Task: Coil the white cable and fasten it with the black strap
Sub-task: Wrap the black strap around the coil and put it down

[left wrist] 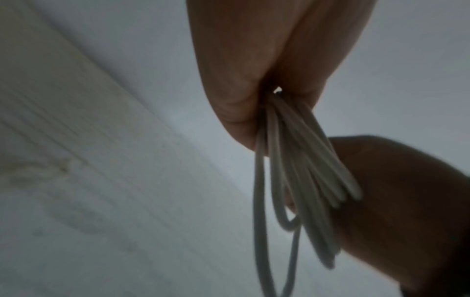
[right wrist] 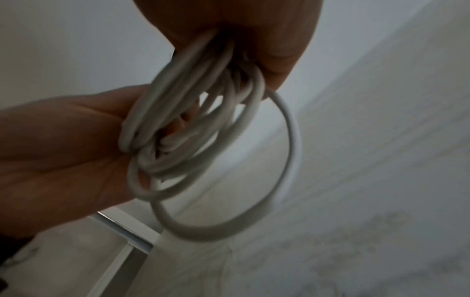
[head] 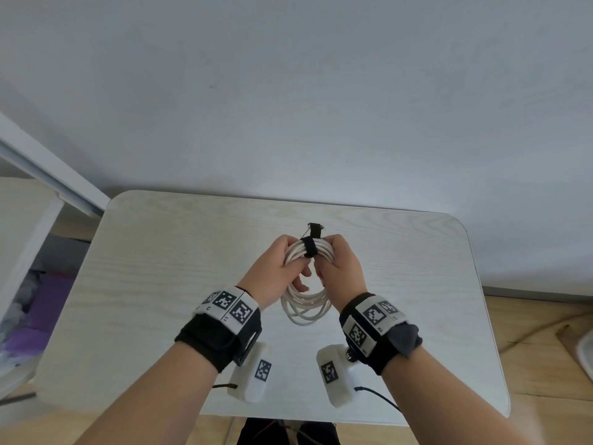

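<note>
While the white cable (head: 305, 277) hangs as a coil at frame centre above the table (head: 160, 284), the left hand (head: 276, 271) and right hand (head: 340, 271) both grip its upper arc — this keeps the loops bunched. Between them the black strap (head: 310, 246) encircles the bundle, its free end standing up, apparently not yet pressed down.
</note>
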{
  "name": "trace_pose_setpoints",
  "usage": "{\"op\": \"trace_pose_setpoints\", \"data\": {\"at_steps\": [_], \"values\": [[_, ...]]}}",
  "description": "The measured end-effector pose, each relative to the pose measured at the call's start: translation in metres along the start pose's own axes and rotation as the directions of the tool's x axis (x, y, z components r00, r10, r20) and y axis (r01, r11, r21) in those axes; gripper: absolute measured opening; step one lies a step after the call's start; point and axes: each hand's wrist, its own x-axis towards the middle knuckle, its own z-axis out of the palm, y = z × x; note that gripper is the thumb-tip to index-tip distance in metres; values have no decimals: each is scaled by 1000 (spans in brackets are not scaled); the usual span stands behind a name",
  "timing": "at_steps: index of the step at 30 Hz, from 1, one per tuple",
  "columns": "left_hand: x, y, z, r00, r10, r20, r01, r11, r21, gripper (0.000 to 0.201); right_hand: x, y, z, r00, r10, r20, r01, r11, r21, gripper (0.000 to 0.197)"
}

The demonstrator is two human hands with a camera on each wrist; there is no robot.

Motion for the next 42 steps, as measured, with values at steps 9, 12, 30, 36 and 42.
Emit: {"op": "trace_pose_setpoints", "data": {"at_steps": [9, 12, 30, 36, 42], "values": [[-27, 59, 3, 999, 33, 43, -10, 891, -454, 34, -18, -58, -28, 978, -206, -33, 204, 977, -56, 10], [-34, 68, 6, 995, 39, -89, -78, 871, -486, 28, -25, -72, -32, 975, -219, -23, 218, 975, -48, 11], [-57, 83, -13, 973, 142, -184, -202, 909, -365, 11, -40, -121, -58, 982, -25, 189, -24, 968, 250, 18], [-61, 86, -16, 980, 133, -148, -182, 904, -388, 12, -39, -124, -61, 973, -36, 227, -11, 980, 201, 19], [-65, 89, -22, 987, 143, -79, -163, 871, -464, 11, -32, -133, -73, 941, 63, 332, -137, 969, 205, 23]]}}
